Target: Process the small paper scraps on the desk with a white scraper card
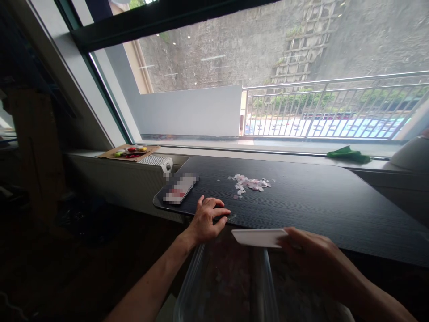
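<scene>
My left hand (210, 217) rests at the near edge of the dark table (301, 201), fingers bent but apart. Just by its fingertips lies a faint clear scrap (232, 218), too small to make out well. My right hand (303, 243), blurred, is shut on a flat white piece with a raised rim (258, 237), like a shallow tray or lid. It is held level over a clear plastic bin (268, 273) below the table edge. Small pinkish-white scraps (251, 182) lie in a loose heap on the tabletop, beyond both hands.
A phone-like flat object (179, 190), pixelated, lies at the table's left end. Beside the table stands a white radiator (157, 163). Cardboard with colourful items (130, 152) sits on the sill, and a green cloth (348, 154) lies at right beneath the large window.
</scene>
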A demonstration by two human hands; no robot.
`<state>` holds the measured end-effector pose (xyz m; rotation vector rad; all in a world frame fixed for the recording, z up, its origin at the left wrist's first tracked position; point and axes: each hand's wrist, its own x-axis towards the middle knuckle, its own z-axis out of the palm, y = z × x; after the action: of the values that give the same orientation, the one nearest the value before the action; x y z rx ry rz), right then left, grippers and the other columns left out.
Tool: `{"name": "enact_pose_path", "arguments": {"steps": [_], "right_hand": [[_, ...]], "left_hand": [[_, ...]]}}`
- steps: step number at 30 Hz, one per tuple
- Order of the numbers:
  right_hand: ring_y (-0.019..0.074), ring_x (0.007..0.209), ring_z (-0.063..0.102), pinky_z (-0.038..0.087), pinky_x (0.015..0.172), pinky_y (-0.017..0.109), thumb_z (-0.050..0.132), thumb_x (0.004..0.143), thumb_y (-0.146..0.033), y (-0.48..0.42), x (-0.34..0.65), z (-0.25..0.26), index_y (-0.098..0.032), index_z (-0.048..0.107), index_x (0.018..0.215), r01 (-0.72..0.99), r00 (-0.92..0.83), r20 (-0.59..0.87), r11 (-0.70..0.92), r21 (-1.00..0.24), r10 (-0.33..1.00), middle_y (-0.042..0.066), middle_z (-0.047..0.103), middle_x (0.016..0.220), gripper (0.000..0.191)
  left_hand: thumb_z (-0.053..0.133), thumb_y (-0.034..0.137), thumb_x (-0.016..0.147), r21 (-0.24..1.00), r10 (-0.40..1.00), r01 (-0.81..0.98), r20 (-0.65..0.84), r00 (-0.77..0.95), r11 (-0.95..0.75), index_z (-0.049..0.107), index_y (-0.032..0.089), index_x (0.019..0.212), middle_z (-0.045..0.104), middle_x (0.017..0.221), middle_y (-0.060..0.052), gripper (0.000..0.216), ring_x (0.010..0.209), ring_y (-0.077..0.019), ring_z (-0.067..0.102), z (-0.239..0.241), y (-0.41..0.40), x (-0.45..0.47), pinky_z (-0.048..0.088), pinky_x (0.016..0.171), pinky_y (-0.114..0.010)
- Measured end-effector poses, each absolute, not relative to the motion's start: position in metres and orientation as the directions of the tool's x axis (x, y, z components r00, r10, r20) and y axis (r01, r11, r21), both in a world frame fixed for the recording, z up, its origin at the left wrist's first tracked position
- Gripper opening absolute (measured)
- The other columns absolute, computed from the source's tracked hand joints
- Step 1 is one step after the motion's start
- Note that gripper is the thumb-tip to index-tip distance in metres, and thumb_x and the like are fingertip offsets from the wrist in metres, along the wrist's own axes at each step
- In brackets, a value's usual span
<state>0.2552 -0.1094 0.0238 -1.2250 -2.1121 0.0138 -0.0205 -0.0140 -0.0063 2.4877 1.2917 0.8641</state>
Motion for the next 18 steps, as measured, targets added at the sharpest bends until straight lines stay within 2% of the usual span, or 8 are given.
{"name": "enact_pose_path", "arguments": {"steps": [3,8,10,12,14,16,18], "right_hand": [[0.013,0.057,0.064,0.046,0.054,0.022,0.049,0.094,-0.021,-0.112,0.258,0.016,-0.022,0.061,0.091,0.759,-0.359,0.587,0.593,-0.268,0.726,0.001,0.07,0.073,0.013],[0.0144,0.06,0.065,0.048,0.058,0.023,0.05,0.095,-0.024,-0.117,0.26,0.018,-0.023,0.063,0.094,0.772,-0.321,0.578,0.561,-0.3,0.751,0.002,0.071,0.076,0.014],[0.0156,0.062,0.066,0.048,0.06,0.024,0.051,0.092,-0.025,-0.119,0.26,0.021,-0.024,0.065,0.093,0.792,-0.298,0.525,0.514,-0.331,0.797,0.003,0.072,0.076,0.014],[0.0166,0.062,0.066,0.048,0.058,0.026,0.052,0.091,-0.027,-0.118,0.262,0.025,-0.025,0.066,0.087,0.788,-0.285,0.404,0.453,-0.417,0.869,0.003,0.074,0.076,0.015],[0.0191,0.066,0.067,0.051,0.061,0.028,0.054,0.088,-0.034,-0.108,0.27,0.029,-0.025,0.066,0.083,0.752,-0.157,0.352,0.343,-0.563,0.923,0.004,0.075,0.079,0.015],[0.0225,0.075,0.069,0.054,0.067,0.031,0.06,0.082,-0.041,-0.09,0.283,0.032,-0.023,0.066,0.085,0.678,0.095,0.354,0.199,-0.708,0.931,0.006,0.076,0.083,0.018],[0.0228,0.071,0.068,0.054,0.066,0.032,0.066,0.074,-0.042,-0.066,0.297,0.034,-0.023,0.066,0.084,0.63,0.259,0.28,0.058,-0.775,0.925,0.004,0.074,0.076,0.021]], "left_hand": [[0.059,0.021,0.079,0.43,0.796,0.675,0.409,0.446,-0.6,0.073,0.026,0.097,0.064,0.106,-0.005,0.023,0.108,-0.0236,0.057,-0.007,-0.014,-0.02,0.014,0.113,-0.061],[0.058,0.022,0.081,0.42,0.794,0.68,0.41,0.449,-0.601,0.073,0.026,0.098,0.064,0.107,-0.004,0.023,0.109,-0.0235,0.057,-0.006,-0.014,-0.02,0.014,0.114,-0.06],[0.058,0.022,0.081,0.419,0.795,0.681,0.405,0.452,-0.601,0.073,0.026,0.099,0.064,0.107,-0.004,0.023,0.109,-0.0238,0.056,-0.006,-0.014,-0.021,0.014,0.114,-0.06],[0.058,0.022,0.081,0.42,0.795,0.68,0.403,0.454,-0.601,0.073,0.026,0.099,0.064,0.108,-0.004,0.023,0.109,-0.024,0.056,-0.006,-0.014,-0.021,0.015,0.114,-0.06],[0.058,0.022,0.081,0.418,0.791,0.678,0.408,0.456,-0.605,0.072,0.026,0.099,0.064,0.107,-0.004,0.023,0.109,-0.0237,0.057,-0.006,-0.014,-0.022,0.015,0.113,-0.06],[0.058,0.022,0.081,0.41,0.787,0.678,0.411,0.46,-0.61,0.072,0.027,0.099,0.064,0.107,-0.004,0.024,0.108,-0.0235,0.057,-0.006,-0.013,-0.022,0.015,0.113,-0.06],[0.058,0.021,0.081,0.406,0.788,0.681,0.409,0.461,-0.609,0.072,0.026,0.1,0.065,0.107,-0.004,0.024,0.108,-0.0235,0.057,-0.006,-0.013,-0.022,0.016,0.113,-0.06]]}}
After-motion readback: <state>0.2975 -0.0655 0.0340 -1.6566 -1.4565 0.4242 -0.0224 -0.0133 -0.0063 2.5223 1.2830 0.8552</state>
